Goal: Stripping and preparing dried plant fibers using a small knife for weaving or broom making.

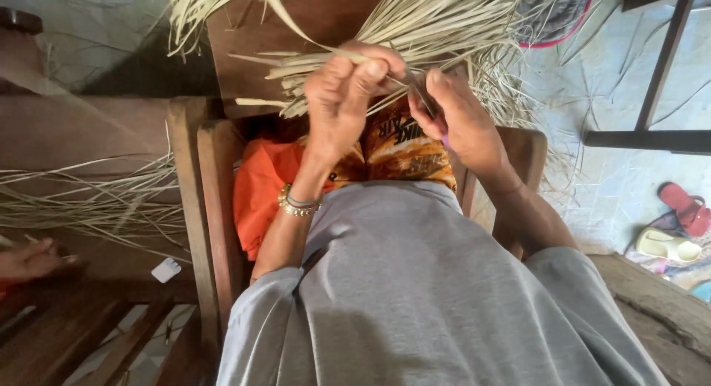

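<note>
While the head camera looks straight down over a grey shirt (pixel 415 297), both hands work at a bundle of pale dried strips (pixel 415 30) that fans out over a brown wooden board (pixel 326 15) at the top of the view. The left hand (pixel 344 97) is clenched on a flat sheaf of the strips, thumb pressed over them, with a few ends sticking out to its left. A beaded bracelet (pixel 298 203) circles that wrist. The right hand (pixel 459 119) sits just beside it, fingers pinched on a thin dark strip or tool held upright between the two hands; what it is exactly cannot be told. Something purple shows under its palm.

Beneath the hands lies orange cloth (pixel 266 186) with a printed patch, resting in the lap between the arms of a wooden chair (pixel 215 201).

On the left, a second spread of strips (pixel 96 201) lies across a dark wooden surface, and another person's hand (pixel 29 258) rests at the frame's edge, touching the near ends. A small white tag (pixel 166 270) lies below that spread.

On the right, a red sandal (pixel 685 207) and a pale yellow one (pixel 666 245) sit on the tiled floor (pixel 615 178), near a dark metal frame (pixel 652 138).
</note>
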